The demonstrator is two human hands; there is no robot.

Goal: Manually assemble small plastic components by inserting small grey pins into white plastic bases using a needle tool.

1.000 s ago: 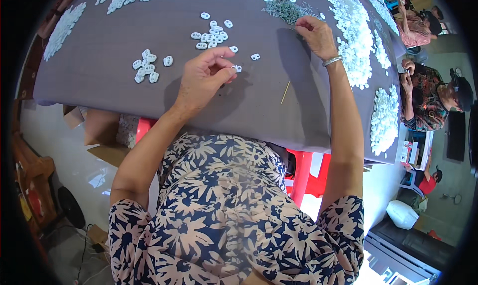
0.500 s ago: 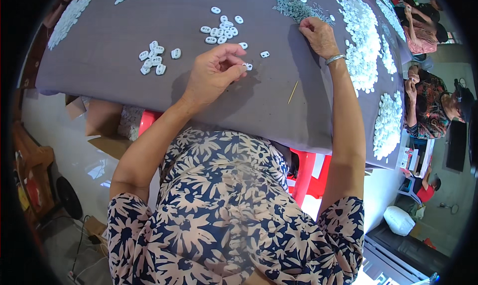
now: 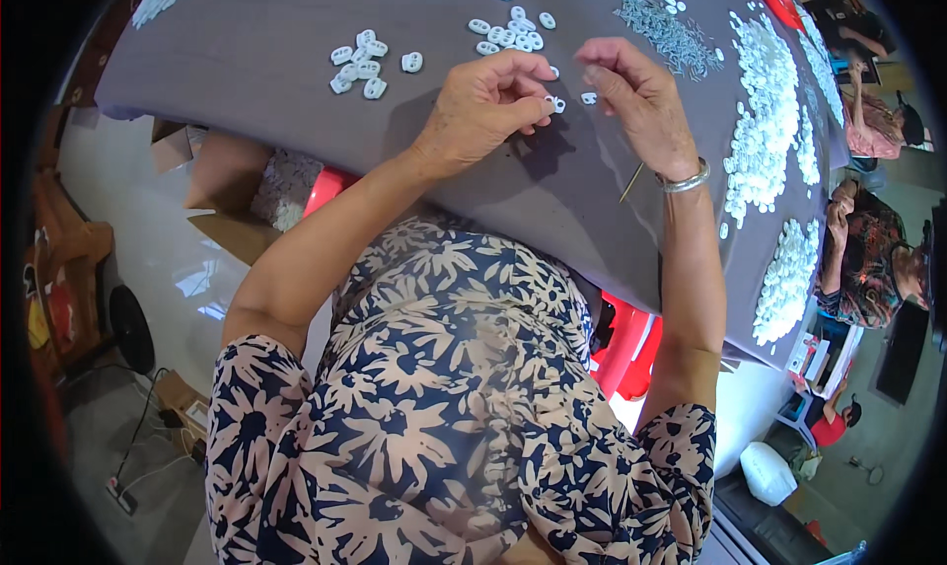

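My left hand pinches a small white oval plastic piece with two holes between thumb and fingertips, just above the table. Close to it on the right is my right hand, its thumb and forefinger drawn together; anything between those fingertips is too small to make out. A loose white piece lies between the hands. Beyond them sits a cluster of matching pieces, with another cluster farther left. Small thin grey pieces form a heap behind my right hand.
A thin yellowish stick rests on the dark tablecloth beside my right wrist. Large heaps of white pieces cover the table's right side. Several people sit beyond it, including one in a patterned shirt. Cardboard boxes stand on the floor at left.
My right hand has come back from the grey heap to beside my left hand. The left hand still grips the white piece. The whole view has shifted and turned somewhat.
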